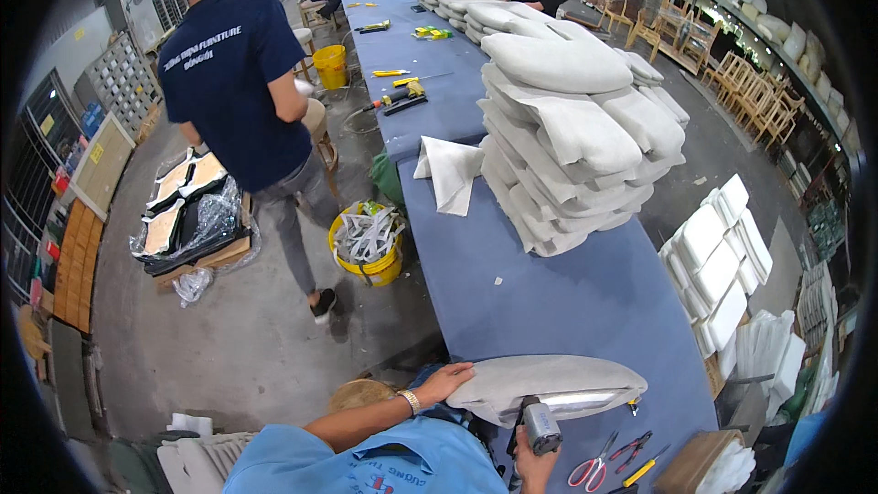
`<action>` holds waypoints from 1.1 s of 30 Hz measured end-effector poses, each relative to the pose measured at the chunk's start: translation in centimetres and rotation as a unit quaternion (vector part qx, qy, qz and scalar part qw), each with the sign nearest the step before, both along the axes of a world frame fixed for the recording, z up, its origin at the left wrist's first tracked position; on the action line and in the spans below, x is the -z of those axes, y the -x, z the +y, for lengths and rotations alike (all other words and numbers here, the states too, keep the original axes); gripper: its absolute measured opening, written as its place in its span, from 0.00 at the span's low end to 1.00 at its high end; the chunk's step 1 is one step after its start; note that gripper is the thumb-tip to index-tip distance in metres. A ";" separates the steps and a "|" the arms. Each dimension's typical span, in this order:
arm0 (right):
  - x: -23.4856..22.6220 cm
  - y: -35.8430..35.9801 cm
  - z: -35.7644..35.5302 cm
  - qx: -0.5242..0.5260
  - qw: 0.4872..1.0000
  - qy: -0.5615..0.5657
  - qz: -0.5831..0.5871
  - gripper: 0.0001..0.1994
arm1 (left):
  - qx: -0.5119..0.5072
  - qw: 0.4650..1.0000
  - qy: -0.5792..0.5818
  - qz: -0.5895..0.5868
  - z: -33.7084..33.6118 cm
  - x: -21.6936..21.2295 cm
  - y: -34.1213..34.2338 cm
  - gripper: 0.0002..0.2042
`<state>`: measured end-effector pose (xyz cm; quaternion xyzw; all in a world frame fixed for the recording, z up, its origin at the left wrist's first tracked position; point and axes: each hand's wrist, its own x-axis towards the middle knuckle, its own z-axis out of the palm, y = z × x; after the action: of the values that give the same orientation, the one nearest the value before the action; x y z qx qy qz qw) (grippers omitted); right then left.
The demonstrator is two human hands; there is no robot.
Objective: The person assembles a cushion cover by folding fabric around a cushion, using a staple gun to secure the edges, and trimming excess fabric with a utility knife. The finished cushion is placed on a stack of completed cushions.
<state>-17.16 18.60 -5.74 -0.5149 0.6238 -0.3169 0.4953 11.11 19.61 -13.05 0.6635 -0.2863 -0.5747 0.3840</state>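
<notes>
A grey fabric-covered cushion (540,377) lies on the near end of the blue table, with a pale, shiny strip showing along its near side. My left hand (445,383), with a watch on its wrist, grips the cushion's left end. Below the cushion, my right hand (532,465) is closed round a staple gun (541,428), its grey and black head against the near side of the cushion. The tool's nose and most of my right fingers are hidden. Right of that hand lie red-handled scissors (591,470), red-handled pliers (631,450) and a yellow utility knife (646,467).
A tall stack of grey cushion covers (585,137) stands farther up the blue table (512,302), beside a loose fabric piece (450,174). A drill (402,96) lies beyond. Left are a co-worker (242,82) and a yellow bucket of scraps (377,273). White foam pads (718,261) stand right.
</notes>
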 end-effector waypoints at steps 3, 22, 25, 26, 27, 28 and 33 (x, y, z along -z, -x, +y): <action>0.7 0.6 -0.1 -0.005 1.000 -0.006 0.013 0.13 | -0.034 0.997 0.000 0.069 0.1 -1.1 0.5 0.28; 0.4 2.5 0.4 -0.082 0.985 0.101 0.117 0.20 | 0.182 0.980 -0.018 -0.072 -0.9 -1.5 0.4 0.41; -2.1 1.9 0.8 -0.065 0.989 0.007 0.135 0.25 | 0.215 0.973 -0.025 -0.074 -1.3 -1.7 0.4 0.42; -2.7 1.8 0.6 -0.056 0.991 -0.032 0.121 0.26 | 0.216 0.973 -0.023 -0.076 -1.3 -1.5 0.5 0.42; -3.3 1.6 0.6 -0.043 0.991 -0.070 0.106 0.27 | 0.217 0.973 -0.020 -0.078 -1.2 -1.3 0.5 0.42; -3.3 1.2 0.2 -0.037 0.992 -0.076 0.096 0.27 | 0.227 0.971 -0.016 -0.078 -1.1 -0.7 0.4 0.41; -3.5 0.7 -0.9 -0.038 0.993 -0.061 0.096 0.25 | 0.304 0.945 -0.046 -0.110 -2.7 0.8 0.3 0.39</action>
<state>-17.82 17.71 -2.20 -0.5355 0.6662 -0.2085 0.4753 10.80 16.94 -13.89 0.6209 -0.4881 -0.6004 0.1258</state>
